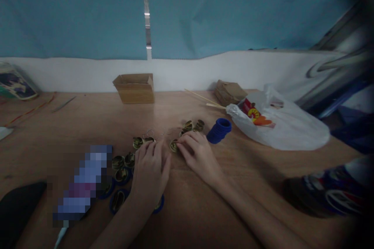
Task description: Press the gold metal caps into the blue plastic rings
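My right hand (198, 153) is closed at the fingertips on a gold-coloured curled metal piece (173, 146) resting on the table. More such gold metal pieces (188, 125) lie just beyond its fingers. A leaning stack of blue rings (219, 130) stands to its right. My left hand (150, 167) lies palm down with fingers stretched forward and thumb apart, its fingertips at a gold piece (138, 142). Left of and partly under that hand are several gold pieces set in blue rings (121, 176); the hand and wrist hide some of them.
A phone-like device (84, 183), blurred out, lies at left with a white cable (60, 237). An open cardboard box (136, 92) stands by the wall. At right are a brown paper package (230, 92), a white plastic bag (292, 124) and a dark bottle (327, 190) lying on its side.
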Tool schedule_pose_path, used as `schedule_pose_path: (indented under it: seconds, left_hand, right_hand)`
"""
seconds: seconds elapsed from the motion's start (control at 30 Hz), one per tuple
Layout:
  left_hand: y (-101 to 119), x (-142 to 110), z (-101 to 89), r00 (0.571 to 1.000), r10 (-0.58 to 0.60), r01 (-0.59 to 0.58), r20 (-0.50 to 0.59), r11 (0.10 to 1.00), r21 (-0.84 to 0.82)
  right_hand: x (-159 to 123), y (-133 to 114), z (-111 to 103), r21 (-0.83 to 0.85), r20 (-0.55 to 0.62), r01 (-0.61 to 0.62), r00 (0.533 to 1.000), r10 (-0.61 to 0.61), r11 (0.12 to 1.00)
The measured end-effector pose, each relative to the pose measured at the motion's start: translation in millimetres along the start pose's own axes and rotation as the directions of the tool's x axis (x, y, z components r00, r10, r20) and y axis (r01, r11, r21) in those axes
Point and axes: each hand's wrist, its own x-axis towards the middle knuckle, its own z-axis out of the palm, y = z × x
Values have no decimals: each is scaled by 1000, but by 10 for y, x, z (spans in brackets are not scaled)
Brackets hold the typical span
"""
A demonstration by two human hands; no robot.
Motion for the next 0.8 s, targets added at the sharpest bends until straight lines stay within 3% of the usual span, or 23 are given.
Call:
schedule_pose_path:
  seconds: [0.1,0.2,0.37,0.47,0.57,0.7,0.8]
  left_hand:
    - [-4,6,1,999,44,-45,-12,995,-94]
    - [-10,10,1,998,47,-41,30,984,-174]
    - [-35,43,-18,1000,5,-1,19,981,-196]
    - [-54,82,-64,996,-52,35,-78,977,-211]
    - [-61,118,-134,976,-142,101,-163,966,-238]
    - [-64,144,-222,934,-288,225,-212,934,-276]
    - [-79,151,-259,909,-338,259,-245,917,-303]
  right_hand:
    - [11,-67,-12,268,-34,-12,999,22,963]
    - [19,-115,-7,455,50,-104,995,91,884]
    - [37,-115,-8,528,74,-166,986,149,833]
    - [59,-96,-56,419,-13,-158,984,180,894]
    - [90,-95,-99,195,-37,-148,987,159,969]
    - [171,-152,-73,-179,186,-172,961,205,969]
    - [300,-197,24,-279,316,-175,912,262,944]
